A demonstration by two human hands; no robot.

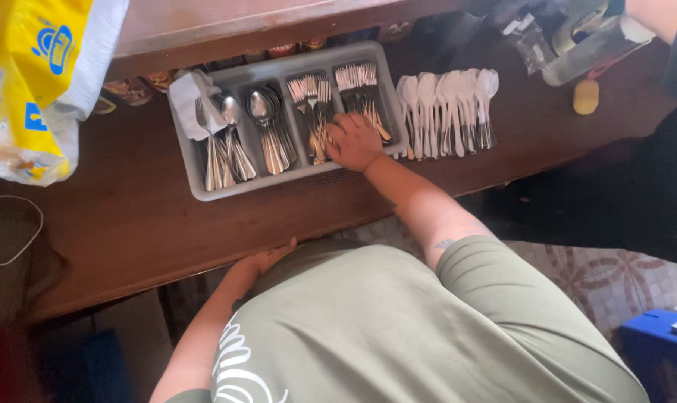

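The right hand (355, 142) covers the near ends of the forks (368, 93) in the grey tray (290, 175), so whether its fingers (337, 153) pinch anything cannot be told. The left hand (267, 259) is half hidden behind the green shirt (398, 328) at the worktop (129, 216) edge. The yellow bag (32, 82) is cut off at the left edge.

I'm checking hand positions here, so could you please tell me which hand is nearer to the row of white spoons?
Right. The right hand is in the grey cutlery tray beside the white spoons; the left hand rests at the counter's near edge.
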